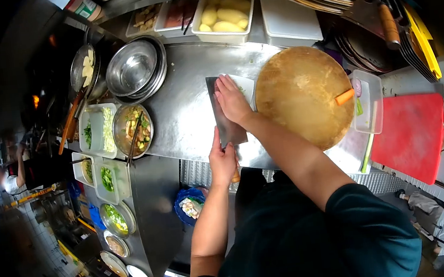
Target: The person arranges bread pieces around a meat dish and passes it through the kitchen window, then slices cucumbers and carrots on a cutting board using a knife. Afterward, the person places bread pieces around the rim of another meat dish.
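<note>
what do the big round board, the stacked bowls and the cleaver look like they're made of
Round board: probably wood, matte and worn, with a tan, blotchy face.
Stacked bowls: metal, likely stainless steel, smooth and shiny with bright reflections inside.
Cleaver: grey metal blade, likely steel, with a dull sheen; its handle looks like wood, going by the brown tone.

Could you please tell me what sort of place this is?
Most likely a restaurant kitchen: there are a cleaver over a steel counter, a thick round chopping board, cut vegetables in tubs, and what looks like a stove flame.
</note>
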{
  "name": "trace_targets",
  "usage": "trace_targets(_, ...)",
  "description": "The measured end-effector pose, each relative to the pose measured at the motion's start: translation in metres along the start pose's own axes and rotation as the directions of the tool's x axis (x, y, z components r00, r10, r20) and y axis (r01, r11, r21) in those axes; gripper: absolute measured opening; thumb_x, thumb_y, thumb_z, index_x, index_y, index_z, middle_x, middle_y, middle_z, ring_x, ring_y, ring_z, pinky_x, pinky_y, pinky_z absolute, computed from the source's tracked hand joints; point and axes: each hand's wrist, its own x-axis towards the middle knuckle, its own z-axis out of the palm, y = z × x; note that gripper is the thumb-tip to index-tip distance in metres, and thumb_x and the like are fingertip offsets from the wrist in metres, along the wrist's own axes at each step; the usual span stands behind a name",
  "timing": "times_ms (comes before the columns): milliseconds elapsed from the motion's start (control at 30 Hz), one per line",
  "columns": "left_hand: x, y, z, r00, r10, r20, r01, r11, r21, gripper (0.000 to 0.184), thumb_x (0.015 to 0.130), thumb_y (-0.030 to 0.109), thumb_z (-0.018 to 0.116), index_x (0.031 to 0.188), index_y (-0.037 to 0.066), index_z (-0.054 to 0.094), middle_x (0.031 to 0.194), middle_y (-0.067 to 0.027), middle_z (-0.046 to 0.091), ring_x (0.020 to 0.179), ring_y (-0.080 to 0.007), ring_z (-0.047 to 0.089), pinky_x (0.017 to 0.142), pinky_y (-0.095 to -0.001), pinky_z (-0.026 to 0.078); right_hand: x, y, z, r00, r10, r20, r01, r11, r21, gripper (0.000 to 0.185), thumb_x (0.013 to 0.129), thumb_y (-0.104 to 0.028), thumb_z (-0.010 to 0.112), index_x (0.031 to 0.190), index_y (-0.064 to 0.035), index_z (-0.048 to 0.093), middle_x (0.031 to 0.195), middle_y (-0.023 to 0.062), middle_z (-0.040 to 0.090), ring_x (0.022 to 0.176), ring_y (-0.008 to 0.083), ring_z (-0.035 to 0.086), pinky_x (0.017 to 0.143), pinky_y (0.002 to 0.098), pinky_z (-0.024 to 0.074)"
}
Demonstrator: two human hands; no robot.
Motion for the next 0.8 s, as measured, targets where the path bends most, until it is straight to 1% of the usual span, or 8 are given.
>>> trace_targets(200, -0.006, 0.008, -0.035, 0.999, -0.043, -0.029, 0.048, 0.983, 0.175, 0.070, 0.105, 0.001, 0.056, 0.168, 0.014, 0.030, 0.082, -0.0075, 0.069, 0.064, -0.0102, 0.061, 0.057, -0.0273, 0.053, -0.001, 0.039, 0.032, 0.991, 0.089, -0.102, -0.104, 0.982, -0.156, 0.038, 0.105, -0.013, 0.051, 0.134, 0.0106, 0.061, 0.147, 0.0281, 0.056, 0.142, 0.0457, 0.048, 0.124, 0.0479, 0.0350)
trace_targets(300, 0.001, -0.010, -0.050, 0.974, 0.228, 0.010, -0.213, 0.896, 0.389, 0.068, 0.103, 0.001, 0.057, 0.166, 0.011, 0.033, 0.104, -0.0168, 0.077, 0.085, -0.0152, 0.070, 0.078, -0.0303, 0.057, 0.002, 0.030, 0.028, 0.980, -0.037, -0.194, -0.020, 0.959, -0.283, 0.037, 0.102, -0.013, 0.053, 0.128, 0.0111, 0.064, 0.140, 0.0294, 0.060, 0.137, 0.0461, 0.052, 0.122, 0.0523, 0.0360)
trace_targets(333, -0.003, 0.005, -0.049, 0.992, 0.129, 0.014, -0.124, 0.909, 0.398, 0.065, 0.102, 0.000, 0.058, 0.164, 0.008, 0.037, 0.126, -0.0223, 0.074, 0.102, -0.0171, 0.069, 0.091, -0.0315, 0.055, 0.013, 0.003, 0.016, 0.981, 0.019, -0.193, -0.070, 0.963, -0.259, 0.039, 0.100, -0.019, 0.057, 0.126, 0.0096, 0.064, 0.135, 0.0282, 0.062, 0.133, 0.0463, 0.054, 0.121, 0.0527, 0.0365)
trace_targets(367, 0.002, -0.001, -0.051, 0.921, 0.382, 0.070, -0.362, 0.779, 0.511, 0.066, 0.102, -0.001, 0.058, 0.164, 0.008, 0.037, 0.124, -0.0229, 0.074, 0.099, -0.0168, 0.070, 0.088, -0.0313, 0.056, 0.022, -0.020, -0.005, 0.997, 0.033, -0.076, -0.047, 0.980, -0.195, 0.041, 0.099, -0.022, 0.060, 0.126, 0.0092, 0.063, 0.135, 0.0273, 0.061, 0.133, 0.0466, 0.053, 0.121, 0.0519, 0.0357)
trace_targets(433, -0.003, 0.010, -0.049, 0.969, 0.245, 0.032, -0.232, 0.858, 0.459, 0.065, 0.102, -0.002, 0.057, 0.164, 0.009, 0.038, 0.116, -0.0206, 0.077, 0.094, -0.0174, 0.070, 0.087, -0.0324, 0.056, 0.024, -0.014, 0.014, 0.983, -0.017, -0.180, -0.005, 0.993, -0.116, 0.050, 0.101, -0.028, 0.059, 0.135, 0.0085, 0.059, 0.143, 0.0278, 0.056, 0.140, 0.0483, 0.046, 0.123, 0.0561, 0.0299)
trace_targets(533, -0.008, 0.008, -0.052, 0.981, 0.181, -0.071, -0.157, 0.952, 0.261, 0.070, 0.104, -0.002, 0.054, 0.168, 0.015, 0.030, 0.071, -0.0005, 0.055, 0.051, -0.0059, 0.045, 0.045, -0.0263, 0.039, 0.026, 0.002, 0.012, 0.960, 0.240, -0.145, -0.257, 0.960, -0.111, 0.061, 0.107, -0.031, 0.049, 0.152, 0.0079, 0.043, 0.160, 0.0254, 0.043, 0.155, 0.0438, 0.029, 0.130, 0.0520, 0.0186)
trace_targets(600, -0.010, 0.022, -0.052, 0.974, 0.203, -0.104, -0.166, 0.943, 0.288, 0.069, 0.104, -0.001, 0.054, 0.167, 0.015, 0.030, 0.072, -0.0004, 0.056, 0.052, -0.0069, 0.047, 0.046, -0.0272, 0.042, 0.019, 0.021, 0.017, 0.948, 0.311, -0.072, -0.306, 0.820, -0.483, 0.061, 0.107, -0.032, 0.049, 0.154, 0.0070, 0.042, 0.164, 0.0240, 0.039, 0.157, 0.0409, 0.026, 0.130, 0.0516, 0.0165)
trace_targets(800, 0.002, 0.039, -0.041, 0.983, 0.171, -0.070, -0.144, 0.948, 0.285, 0.071, 0.104, 0.001, 0.053, 0.169, 0.016, 0.026, 0.070, 0.0006, 0.054, 0.053, -0.0077, 0.048, 0.047, -0.0279, 0.043, 0.017, -0.026, -0.011, 0.988, 0.151, 0.009, -0.150, 0.987, -0.060, 0.059, 0.110, -0.034, 0.041, 0.159, 0.0006, 0.039, 0.167, 0.0231, 0.035, 0.160, 0.0377, 0.022, 0.132, 0.0514, 0.0115)
